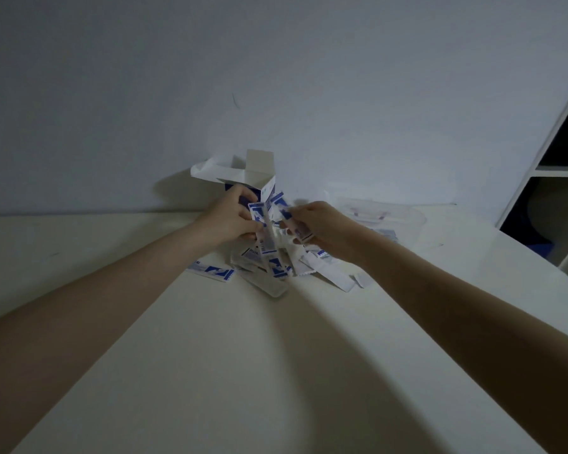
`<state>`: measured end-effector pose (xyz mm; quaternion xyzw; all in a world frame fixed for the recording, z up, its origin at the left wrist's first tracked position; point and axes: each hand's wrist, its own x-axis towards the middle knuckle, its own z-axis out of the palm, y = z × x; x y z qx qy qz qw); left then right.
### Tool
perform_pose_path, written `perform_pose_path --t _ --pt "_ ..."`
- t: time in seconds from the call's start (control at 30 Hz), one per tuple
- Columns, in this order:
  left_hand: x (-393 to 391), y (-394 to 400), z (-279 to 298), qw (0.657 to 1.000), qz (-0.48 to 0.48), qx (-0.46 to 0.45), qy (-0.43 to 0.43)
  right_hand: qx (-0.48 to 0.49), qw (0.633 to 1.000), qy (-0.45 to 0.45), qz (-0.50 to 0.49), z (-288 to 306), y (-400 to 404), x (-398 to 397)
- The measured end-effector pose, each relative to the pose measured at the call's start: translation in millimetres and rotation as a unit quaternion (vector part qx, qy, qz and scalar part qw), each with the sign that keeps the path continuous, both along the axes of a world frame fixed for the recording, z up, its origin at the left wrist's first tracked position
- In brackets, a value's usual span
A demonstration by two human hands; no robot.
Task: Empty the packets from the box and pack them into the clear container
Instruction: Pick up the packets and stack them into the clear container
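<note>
Packets: blue-and-white packets [269, 257] are lying in a loose heap near the table's far edge, directly under and between the two hands; one stray packet [212, 271] is lying flat just left of the heap.
Box: the blue-and-white box [259, 178] is standing open-flapped at the far edge against the wall, just behind the left hand.
Clear container: the clear container [382, 214] is sitting right of the heap, near the far edge, beyond the right hand.
Left hand: the left hand [232, 216] is curling its fingers around an upright packet [259, 214].
Right hand: the right hand [318, 226] is pinching several packets [297, 227].
Table: the white table [243, 355] is carrying everything.
Shelf: a white shelf unit [558, 165] is standing off the right edge.
</note>
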<state>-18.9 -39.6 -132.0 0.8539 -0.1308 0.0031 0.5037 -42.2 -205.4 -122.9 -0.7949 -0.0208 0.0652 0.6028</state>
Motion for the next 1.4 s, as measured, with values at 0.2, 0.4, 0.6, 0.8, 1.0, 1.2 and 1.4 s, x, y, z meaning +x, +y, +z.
perform_pose_path --t 0.2,0.4,0.6,0.8,1.0,1.2,1.4 --pt "-7 -1 1 0.984 -0.074 0.148 -0.066 -0.048 0.997 -0.048 -0.048 -4 9 2" --pt "-6 42 3 0.869 -0.15 0.465 0.082 -0.276 0.959 -0.053 -0.041 -1 7 3" --pt "-1 51 -8 0.896 -0.124 0.421 0.069 -0.451 0.891 -0.043 0.043 -23 30 -3" --pt "-4 52 -9 0.907 -0.099 0.407 0.026 -0.439 0.887 -0.144 0.013 -24 40 -9" --pt "-5 46 14 0.991 -0.023 0.129 -0.006 -0.364 0.921 -0.141 -0.009 1 19 -6" --pt "-11 10 15 0.998 -0.015 -0.06 0.021 0.047 0.998 0.036 0.013 13 3 -8" --pt "-3 -13 8 0.992 -0.092 0.084 -0.022 -0.074 0.995 -0.05 -0.044 4 3 -10"
